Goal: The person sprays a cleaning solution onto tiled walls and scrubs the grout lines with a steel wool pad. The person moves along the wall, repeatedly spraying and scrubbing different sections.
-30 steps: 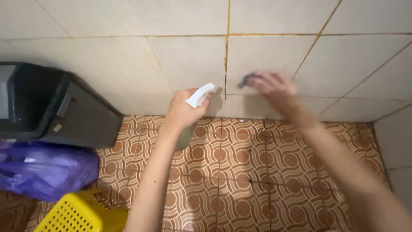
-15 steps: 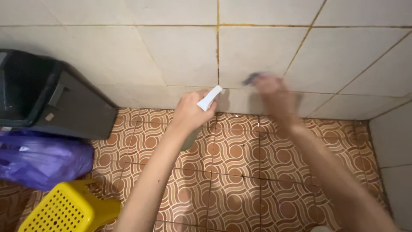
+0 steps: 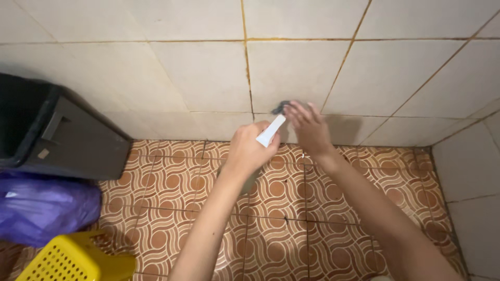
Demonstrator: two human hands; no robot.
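Two risks stand out, I judge. The patterned brown floor tiles (image 3: 291,208) would turn slick if liquid from the bottle ran down the cream wall tiles (image 3: 208,78) and pooled where the person crouches. With the nozzle so close to the other hand, a squeeze could also wet the knuckles instead of the stained grout line (image 3: 248,73).

One black bin (image 3: 67,140) stands against the wall at the left. One purple plastic bag (image 3: 44,205) lies just below it, touching its base. One yellow perforated basket (image 3: 73,257) sits at the bottom left corner, beside the bag.

One spray bottle (image 3: 270,131) shows mostly as a white trigger head; its greenish body is largely hidden behind the left hand (image 3: 249,148), whose fingers are wrapped closed around the neck. One small dark scrubbing pad or cloth (image 3: 281,107), which of the two I cannot tell, is pressed flat to the wall low down, near the floor joint, under the right hand (image 3: 310,127). Those fingers are stretched out nearly straight, pinning it rather than gripping it.
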